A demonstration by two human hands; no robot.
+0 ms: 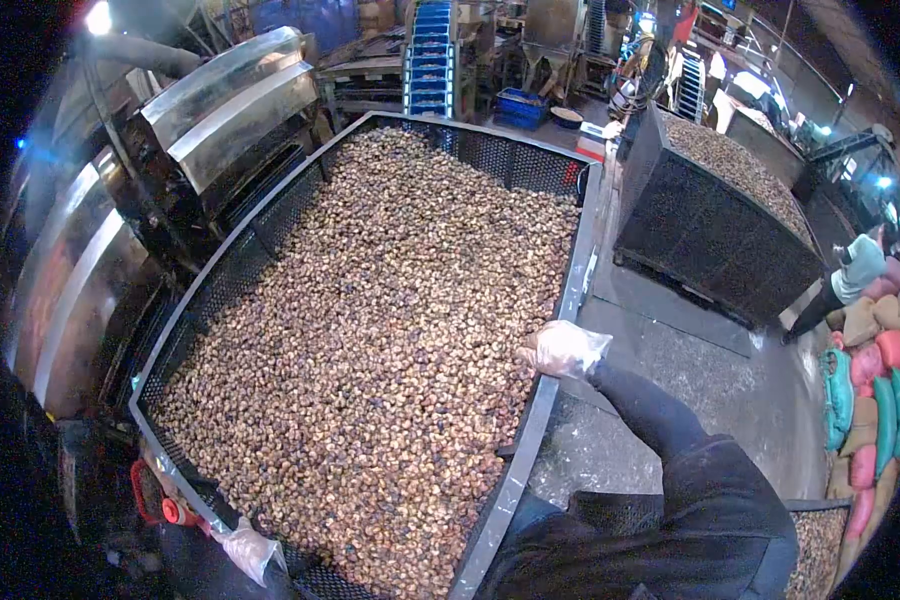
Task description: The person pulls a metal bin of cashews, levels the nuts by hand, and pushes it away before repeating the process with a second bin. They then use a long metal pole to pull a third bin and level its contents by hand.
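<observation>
A large black mesh bin point(564, 325) with a grey metal rim stands before me, filled with small tan and dark brown nuts point(390, 330) that look like cashews in their shells. My right hand point(565, 350), in a clear plastic glove, is closed over the right rim, its fingertips just above the nuts. At the near left corner my left hand point(245, 550), also gloved, is closed on the rim; part of its fingers is hidden. A red round part point(177, 512) sits just beyond it, outside the bin.
Metal machine covers point(235, 110) line the left side. A second full bin point(710, 220) stands at right, with a person point(855, 270) beyond it near stacked sacks point(875, 370). Behind my bin rises a blue conveyor point(430, 60) beside a blue crate point(520, 107). Another bin of nuts point(815, 550) is at lower right.
</observation>
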